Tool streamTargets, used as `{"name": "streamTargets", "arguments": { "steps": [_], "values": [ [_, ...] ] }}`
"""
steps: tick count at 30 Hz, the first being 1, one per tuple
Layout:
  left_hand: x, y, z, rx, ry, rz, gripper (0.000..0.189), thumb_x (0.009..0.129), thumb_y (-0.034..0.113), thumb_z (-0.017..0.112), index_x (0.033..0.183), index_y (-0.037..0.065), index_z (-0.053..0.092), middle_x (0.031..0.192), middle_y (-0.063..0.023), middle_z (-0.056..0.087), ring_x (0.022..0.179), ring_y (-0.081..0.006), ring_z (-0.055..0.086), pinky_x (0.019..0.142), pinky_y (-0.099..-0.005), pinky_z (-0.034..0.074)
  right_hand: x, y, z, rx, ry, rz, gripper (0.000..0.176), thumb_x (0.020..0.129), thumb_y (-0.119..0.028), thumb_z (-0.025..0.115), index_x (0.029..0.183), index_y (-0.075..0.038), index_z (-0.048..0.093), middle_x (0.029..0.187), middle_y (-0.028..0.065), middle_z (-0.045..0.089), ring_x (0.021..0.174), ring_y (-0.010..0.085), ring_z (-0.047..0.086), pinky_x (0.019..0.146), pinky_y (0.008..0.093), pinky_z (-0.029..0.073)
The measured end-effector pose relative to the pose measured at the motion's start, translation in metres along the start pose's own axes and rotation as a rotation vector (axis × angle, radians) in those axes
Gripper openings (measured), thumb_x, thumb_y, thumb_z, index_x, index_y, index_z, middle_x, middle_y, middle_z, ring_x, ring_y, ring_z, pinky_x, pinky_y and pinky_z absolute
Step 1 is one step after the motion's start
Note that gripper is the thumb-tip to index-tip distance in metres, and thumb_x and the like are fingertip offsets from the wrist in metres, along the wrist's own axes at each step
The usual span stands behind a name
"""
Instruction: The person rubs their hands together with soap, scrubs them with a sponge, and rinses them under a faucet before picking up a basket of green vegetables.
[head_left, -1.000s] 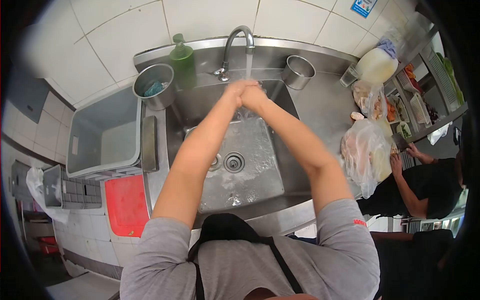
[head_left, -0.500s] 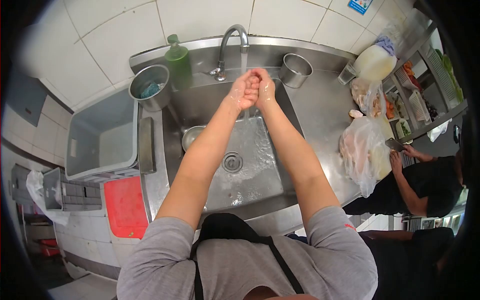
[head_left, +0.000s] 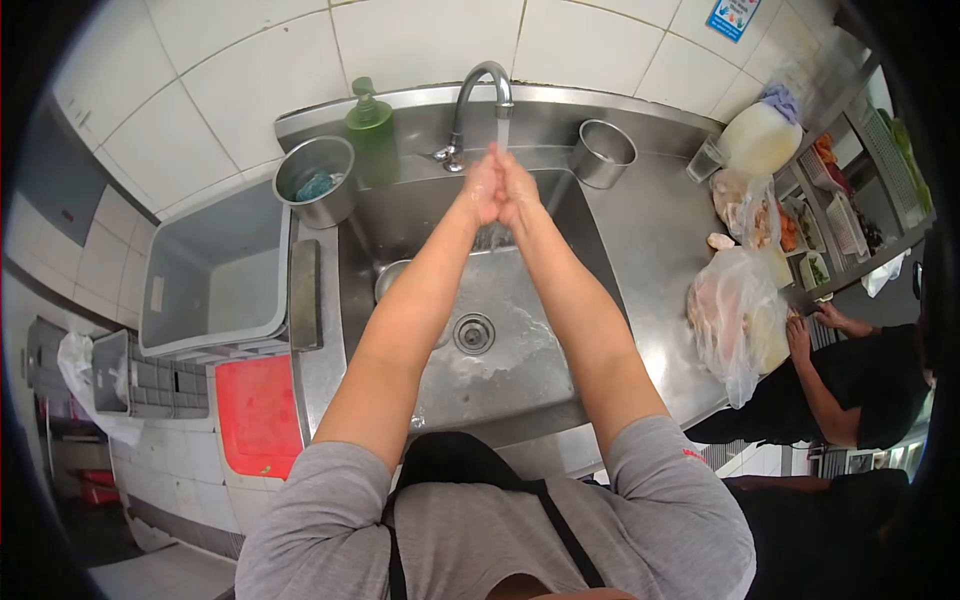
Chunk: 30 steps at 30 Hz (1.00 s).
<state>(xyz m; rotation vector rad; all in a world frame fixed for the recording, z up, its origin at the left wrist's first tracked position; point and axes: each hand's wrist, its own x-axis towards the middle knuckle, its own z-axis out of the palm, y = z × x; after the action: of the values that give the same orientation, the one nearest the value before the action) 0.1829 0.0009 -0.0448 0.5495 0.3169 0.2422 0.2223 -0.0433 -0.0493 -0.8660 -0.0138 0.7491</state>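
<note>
Under the curved tap (head_left: pixel 485 90), my left hand (head_left: pixel 482 190) and my right hand (head_left: pixel 517 190) press against each other, wet. Water runs down from the spout onto them. Both hands are smeared by motion, so how their fingers are bent is not clear. No object shows between them. Below lies the steel sink (head_left: pixel 500 375), with a wet floor and a round drain (head_left: pixel 474 334). A metal bowl (head_left: pixel 388 280) in the sink is partly hidden behind my left forearm.
Left of the sink stand a green pump bottle (head_left: pixel 370 130), a steel pot (head_left: pixel 318 180) holding something teal, and a grey crate (head_left: pixel 215 270). To the right are a steel cup (head_left: pixel 604 153), a glass (head_left: pixel 706 160) and plastic bags (head_left: pixel 735 320). A person's hands (head_left: pixel 815 325) work farther right.
My hands have gone from cupped, with the left fingers curled, to pressed together higher under the stream. Less water spreads over the sink floor. The view has shifted slightly.
</note>
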Motion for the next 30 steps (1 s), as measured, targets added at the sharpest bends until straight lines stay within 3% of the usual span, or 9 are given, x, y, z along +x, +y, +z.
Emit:
{"name": "streamTargets", "arguments": {
  "steps": [2,4,8,12,14,20,22,25,30],
  "values": [
    [-0.001,0.000,-0.003,0.157,0.057,0.034,0.027,0.086,0.024,0.040,0.061,0.014,0.043,0.050,0.0036,0.040,0.036,-0.0061,0.030,0.030,-0.0186,0.023,0.010,0.003,-0.007,0.016,0.016,0.019,0.020,0.073,-0.025,0.065,0.071,-0.009,0.054,0.062,0.0016,0.055,0.053,0.0105,0.053,0.049,0.0226,0.045],
    [0.003,0.006,-0.011,0.001,-0.127,-0.074,0.025,0.085,0.023,0.043,0.062,0.013,0.045,0.052,0.0043,0.042,0.036,-0.0039,0.031,0.031,-0.0182,0.026,0.001,-0.003,-0.002,0.030,0.033,0.028,0.019,0.073,-0.024,0.064,0.072,-0.008,0.054,0.063,0.0019,0.055,0.053,0.0103,0.053,0.048,0.0222,0.045],
    [0.016,0.018,-0.019,-0.341,-0.356,-0.182,0.023,0.085,0.022,0.042,0.064,0.012,0.047,0.054,0.0026,0.045,0.038,-0.0039,0.034,0.031,-0.0184,0.027,0.005,0.004,-0.011,0.074,-0.261,-0.035,0.019,0.077,-0.025,0.059,0.075,-0.007,0.054,0.066,0.0026,0.056,0.052,0.0095,0.053,0.047,0.0208,0.044],
    [0.004,0.009,0.012,-0.031,0.002,-0.042,0.017,0.082,0.018,0.045,0.066,0.013,0.046,0.057,0.0012,0.046,0.038,-0.0051,0.036,0.030,-0.0174,0.025,0.007,0.010,-0.007,-0.021,-0.113,-0.186,0.026,0.081,-0.031,0.053,0.081,-0.005,0.056,0.067,0.0039,0.057,0.053,0.0098,0.053,0.046,0.0206,0.044],
    [-0.004,0.003,0.014,0.022,0.163,-0.025,0.017,0.082,0.018,0.045,0.066,0.012,0.045,0.058,0.0007,0.046,0.038,-0.0055,0.036,0.029,-0.0179,0.025,0.000,0.004,-0.005,-0.016,-0.067,-0.065,0.026,0.082,-0.031,0.052,0.082,-0.005,0.056,0.067,0.0039,0.056,0.052,0.0097,0.053,0.045,0.0203,0.043],
    [0.008,0.006,-0.022,0.140,-0.108,-0.049,0.020,0.082,0.017,0.044,0.063,0.013,0.042,0.054,0.0035,0.039,0.037,-0.0035,0.032,0.029,-0.0168,0.021,0.000,-0.003,-0.017,-0.053,-0.154,0.085,0.024,0.084,-0.026,0.048,0.085,-0.003,0.056,0.069,0.0059,0.057,0.051,0.0103,0.052,0.042,0.0208,0.043],
    [0.016,0.016,-0.026,-0.381,-0.449,-0.294,0.021,0.083,0.017,0.044,0.062,0.014,0.041,0.053,0.0050,0.036,0.037,-0.0022,0.028,0.029,-0.0156,0.018,-0.003,-0.004,-0.018,0.004,-0.260,0.029,0.024,0.084,-0.026,0.048,0.084,-0.003,0.055,0.070,0.0066,0.057,0.050,0.0105,0.052,0.041,0.0211,0.043],
    [0.017,0.012,-0.022,-0.210,-0.226,-0.202,0.023,0.085,0.021,0.043,0.063,0.014,0.042,0.053,0.0054,0.037,0.038,-0.0024,0.031,0.030,-0.0157,0.019,-0.002,-0.001,-0.018,0.128,-0.428,0.010,0.024,0.085,-0.026,0.048,0.083,-0.002,0.054,0.071,0.0071,0.057,0.053,0.0105,0.053,0.040,0.0212,0.042],
    [0.002,-0.004,-0.004,0.229,-0.029,0.094,0.026,0.085,0.028,0.043,0.066,0.010,0.047,0.054,0.0021,0.042,0.039,-0.0059,0.036,0.031,-0.0200,0.023,0.003,-0.006,-0.009,-0.062,-0.074,0.101,0.031,0.083,-0.033,0.049,0.085,-0.003,0.052,0.077,0.0107,0.059,0.060,0.0142,0.056,0.050,0.0263,0.047]
  ]
}}
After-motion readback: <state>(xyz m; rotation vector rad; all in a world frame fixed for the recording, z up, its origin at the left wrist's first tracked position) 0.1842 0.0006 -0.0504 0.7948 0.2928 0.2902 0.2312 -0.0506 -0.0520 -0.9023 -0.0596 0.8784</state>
